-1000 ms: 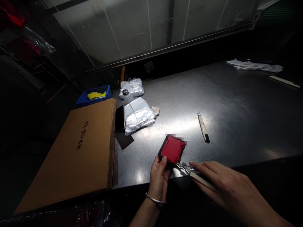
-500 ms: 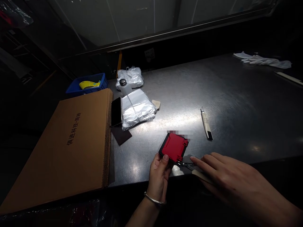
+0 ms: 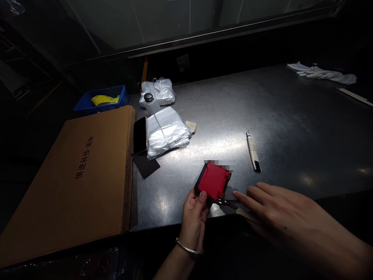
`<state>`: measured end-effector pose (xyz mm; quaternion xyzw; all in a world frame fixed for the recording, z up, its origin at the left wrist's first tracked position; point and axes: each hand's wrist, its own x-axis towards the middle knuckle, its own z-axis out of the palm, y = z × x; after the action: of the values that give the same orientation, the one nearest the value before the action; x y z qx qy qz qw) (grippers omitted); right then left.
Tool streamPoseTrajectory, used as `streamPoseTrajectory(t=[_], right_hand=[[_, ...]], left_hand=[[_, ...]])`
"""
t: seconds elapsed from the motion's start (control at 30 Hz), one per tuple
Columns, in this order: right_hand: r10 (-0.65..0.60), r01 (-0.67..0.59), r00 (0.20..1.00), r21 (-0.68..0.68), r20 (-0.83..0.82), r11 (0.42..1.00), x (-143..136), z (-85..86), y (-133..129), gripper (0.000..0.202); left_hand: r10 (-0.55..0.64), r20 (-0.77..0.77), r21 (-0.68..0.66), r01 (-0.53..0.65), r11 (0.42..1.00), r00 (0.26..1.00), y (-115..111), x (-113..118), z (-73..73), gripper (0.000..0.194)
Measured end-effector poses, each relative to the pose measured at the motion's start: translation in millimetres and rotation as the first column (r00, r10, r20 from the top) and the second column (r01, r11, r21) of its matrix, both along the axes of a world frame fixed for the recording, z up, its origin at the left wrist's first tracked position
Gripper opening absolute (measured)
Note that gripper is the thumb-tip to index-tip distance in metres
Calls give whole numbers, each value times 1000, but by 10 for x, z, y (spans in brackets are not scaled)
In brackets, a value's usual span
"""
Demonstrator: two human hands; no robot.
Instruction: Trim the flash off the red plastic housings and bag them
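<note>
My left hand (image 3: 194, 212), with a silver bangle at the wrist, grips a small red and black plastic part (image 3: 213, 180) over the front of the table. The thumb presses on its red face; the fingers are mostly hidden beneath. My right hand (image 3: 271, 206) is closed round the pale handle of a craft knife (image 3: 244, 213), index finger stretched along it. Its dark metal tip meets the part's lower right edge, near small cut-out shapes. A similar craft knife (image 3: 253, 151) with a black end lies on the table beyond my right hand.
The metal table (image 3: 279, 116) carries plastic bag bundles (image 3: 167, 134), a white bottle (image 3: 151, 104), a phone (image 3: 140, 135) and a dark square sheet (image 3: 147, 166). Stacked cardboard (image 3: 87, 182) and a blue bin (image 3: 101, 99) stand left. White gloves (image 3: 323, 74) lie far right.
The view has shifted slightly, so the table items sit a little further left. Both hands keep their holds; the knife's tip has moved only slightly at the part's edge.
</note>
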<state>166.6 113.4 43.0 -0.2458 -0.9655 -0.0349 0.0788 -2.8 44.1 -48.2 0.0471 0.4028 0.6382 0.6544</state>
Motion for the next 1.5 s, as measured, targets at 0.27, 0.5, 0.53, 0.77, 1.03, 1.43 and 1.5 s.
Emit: streamPoseTrajectory(t=[0.27, 0.5, 0.53, 0.77, 1.03, 1.43, 1.5], right_hand=[[-50, 47, 998, 93, 32, 995, -130, -1, -135, 32], [-19, -22, 986, 244, 164, 969, -235, 39, -186, 30], [-13, -38, 981, 254, 195, 966, -231, 31, -192, 30], [-9, 0, 997, 119, 76, 993, -88, -87, -134, 34], [-1, -1, 1000, 64, 30, 998, 8, -148, -57, 44], [-5, 0, 999, 133, 43, 991, -4, -154, -121, 34], [-12, 4, 999, 154, 51, 988, 3, -180, -143, 33]], left_hand=[[21, -19, -29, -22, 999, 1000, -15, 18, -10, 31], [14, -23, -38, -15, 999, 1000, 3, 18, 4, 32], [16, -26, -39, -17, 999, 1000, 3, 19, 0, 32], [10, -31, -26, -10, 1000, 999, -13, 18, -31, 28], [11, -27, -35, -12, 999, 1000, -8, 1, -17, 32], [6, -52, -46, -8, 999, 999, -13, 5, -12, 31], [-3, -54, -44, 1, 999, 999, -5, -1, -8, 30]])
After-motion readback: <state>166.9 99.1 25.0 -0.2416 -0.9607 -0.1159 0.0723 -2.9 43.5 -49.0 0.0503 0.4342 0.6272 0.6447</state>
